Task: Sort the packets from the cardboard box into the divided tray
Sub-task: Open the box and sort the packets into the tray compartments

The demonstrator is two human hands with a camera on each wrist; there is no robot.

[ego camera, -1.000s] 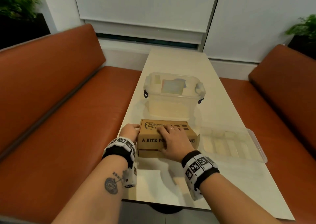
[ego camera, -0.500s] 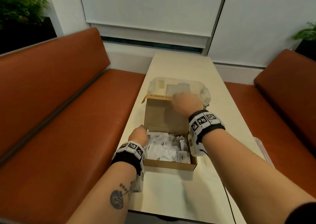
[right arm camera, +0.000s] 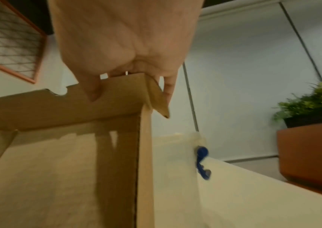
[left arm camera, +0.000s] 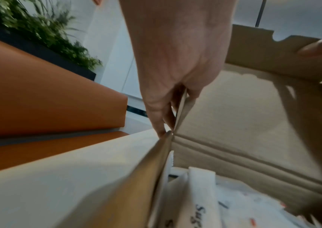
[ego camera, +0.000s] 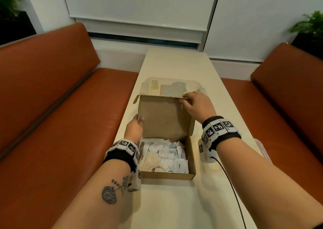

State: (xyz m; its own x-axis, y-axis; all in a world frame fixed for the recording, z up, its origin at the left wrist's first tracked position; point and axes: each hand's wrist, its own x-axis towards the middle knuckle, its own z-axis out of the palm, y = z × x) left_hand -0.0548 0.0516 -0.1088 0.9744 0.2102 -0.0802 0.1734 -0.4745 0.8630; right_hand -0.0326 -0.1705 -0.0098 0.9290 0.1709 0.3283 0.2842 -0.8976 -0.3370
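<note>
The brown cardboard box sits open near the table's front, full of several small white packets. Its lid stands upright. My left hand pinches the lid's left edge, thumb inside, as the left wrist view also shows. My right hand grips the lid's top right corner, thumb on the inner face. A long white sugar packet lies near the box's left wall. Only a sliver of the clear divided tray shows, behind my right forearm.
A clear lidded plastic tub with a blue latch stands right behind the raised lid. Orange bench seats flank the narrow white table. A black cable trails from my right wrist over the table.
The lid went from flat and closed to fully upright, baring the packets. My left hand rose from the box's side to the lid's left edge; my right hand stayed on the lid's top.
</note>
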